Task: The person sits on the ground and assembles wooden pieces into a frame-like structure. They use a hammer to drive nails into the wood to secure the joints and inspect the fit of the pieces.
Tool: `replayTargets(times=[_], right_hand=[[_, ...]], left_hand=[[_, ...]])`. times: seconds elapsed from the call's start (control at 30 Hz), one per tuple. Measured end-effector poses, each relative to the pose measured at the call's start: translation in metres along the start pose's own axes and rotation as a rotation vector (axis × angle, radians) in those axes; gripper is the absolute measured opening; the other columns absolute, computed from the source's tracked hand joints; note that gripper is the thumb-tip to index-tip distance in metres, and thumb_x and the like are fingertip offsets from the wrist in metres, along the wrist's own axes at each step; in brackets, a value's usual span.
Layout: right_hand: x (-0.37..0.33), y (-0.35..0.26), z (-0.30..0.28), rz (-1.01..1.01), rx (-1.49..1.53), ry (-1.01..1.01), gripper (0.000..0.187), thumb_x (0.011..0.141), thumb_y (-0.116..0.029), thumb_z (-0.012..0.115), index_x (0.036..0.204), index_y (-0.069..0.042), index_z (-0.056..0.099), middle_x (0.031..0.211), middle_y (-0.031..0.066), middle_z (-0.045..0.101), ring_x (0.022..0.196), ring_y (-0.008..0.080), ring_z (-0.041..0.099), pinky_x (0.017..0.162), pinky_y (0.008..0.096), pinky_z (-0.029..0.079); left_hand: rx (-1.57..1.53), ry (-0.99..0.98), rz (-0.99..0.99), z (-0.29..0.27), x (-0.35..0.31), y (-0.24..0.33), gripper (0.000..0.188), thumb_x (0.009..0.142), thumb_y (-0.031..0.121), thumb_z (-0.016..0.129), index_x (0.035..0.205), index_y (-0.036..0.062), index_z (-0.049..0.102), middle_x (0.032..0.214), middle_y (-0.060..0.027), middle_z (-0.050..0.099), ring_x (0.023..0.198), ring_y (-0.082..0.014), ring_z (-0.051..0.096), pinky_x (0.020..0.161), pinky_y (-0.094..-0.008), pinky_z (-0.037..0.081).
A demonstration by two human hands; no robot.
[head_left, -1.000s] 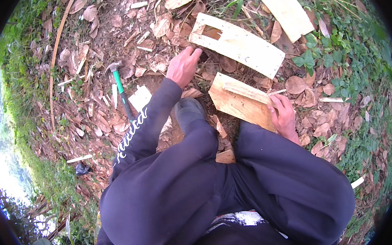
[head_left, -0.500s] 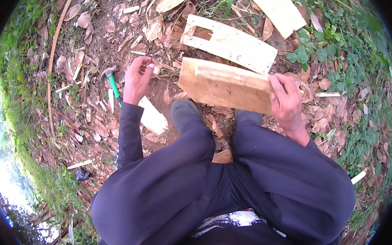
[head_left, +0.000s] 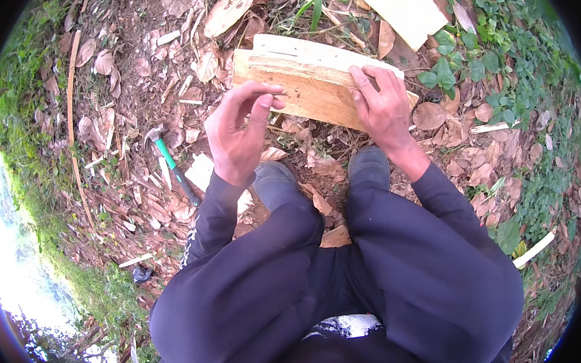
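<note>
Hammer: while its head points away from the person, it lies on the leafy ground, apart from both hands.
Left hand: thumb and forefinger nearly meet; whether they pinch something small, I cannot tell.
Brown board: beyond the boots, bearing a wooden strip and partly covering a pale board.
Right hand: fingers and thumb grip the brown board towards its right end.
</note>
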State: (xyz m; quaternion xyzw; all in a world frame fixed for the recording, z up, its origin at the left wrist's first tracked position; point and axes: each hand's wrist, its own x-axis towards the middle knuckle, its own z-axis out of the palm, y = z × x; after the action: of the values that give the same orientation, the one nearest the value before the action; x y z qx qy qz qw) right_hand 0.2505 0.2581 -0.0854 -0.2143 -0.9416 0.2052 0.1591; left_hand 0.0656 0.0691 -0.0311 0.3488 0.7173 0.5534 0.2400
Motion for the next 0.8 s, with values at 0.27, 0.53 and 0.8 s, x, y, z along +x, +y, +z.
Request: replayTargets(times=[0.27, 0.53, 0.8], right_hand=[[0.001, -0.008, -0.005, 0.086, 0.062, -0.011, 0.037, 0.081, -0.01, 0.07, 0.118, -0.006, 0.071, 0.109, 0.0085, 0.064, 0.1, 0.0267, 0.062, 0.083, 0.0409, 0.046], [0.0, -0.012, -0.008, 0.123, 0.124, -0.047, 0.044, 0.072, -0.005, 0.073, 0.116, -0.008, 0.073, 0.11, 0.0073, 0.065, 0.099, 0.0269, 0.065, 0.084, 0.0399, 0.046], [0.002, -0.01, -0.007, 0.137, 0.116, -0.074, 0.045, 0.073, -0.008, 0.073, 0.118, -0.01, 0.074, 0.11, 0.0055, 0.065, 0.099, 0.0257, 0.065, 0.085, 0.0395, 0.047]], left_hand=[[0.384, -0.186, 0.477, 0.041, 0.023, -0.013, 0.047, 0.067, -0.011, 0.075, 0.113, -0.0009, 0.073, 0.098, -0.0107, 0.065, 0.08, -0.0245, 0.067, 0.063, -0.0338, 0.055], [0.44, -0.273, 0.427, 0.056, 0.031, -0.03, 0.047, 0.065, -0.006, 0.076, 0.111, 0.0015, 0.074, 0.095, -0.0077, 0.066, 0.079, -0.0231, 0.064, 0.063, -0.034, 0.052], [0.449, -0.343, 0.3, 0.059, 0.042, -0.022, 0.046, 0.066, -0.002, 0.079, 0.111, 0.0061, 0.074, 0.096, -0.005, 0.066, 0.075, -0.0209, 0.061, 0.063, -0.033, 0.05]])
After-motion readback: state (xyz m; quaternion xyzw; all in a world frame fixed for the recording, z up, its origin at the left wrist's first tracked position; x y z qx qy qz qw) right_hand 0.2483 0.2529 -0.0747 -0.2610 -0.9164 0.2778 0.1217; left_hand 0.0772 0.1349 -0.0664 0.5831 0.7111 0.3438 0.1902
